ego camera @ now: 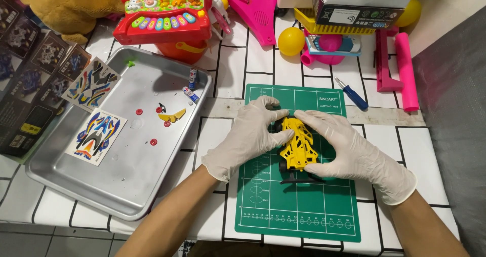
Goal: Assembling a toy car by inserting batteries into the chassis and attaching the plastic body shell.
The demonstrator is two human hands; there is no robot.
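Observation:
A small yellow toy car (297, 144) with a black chassis and black wheels rests on a green cutting mat (298, 206). My left hand (250, 135), in a white glove, presses on the car's left side. On the right side my right hand (349, 150), also gloved, grips the yellow body shell, fingers over its front and thumb near its rear. Both hands hold the car against the mat.
A metal tray (126, 186) at left holds two sticker sheets (96, 135), a yellow wing part (172, 116), small red pieces and two small tubes (191, 92). A blue-handled tool (353, 95) lies beyond the mat. Toys, a yellow ball (291, 41) and boxes crowd the far edge.

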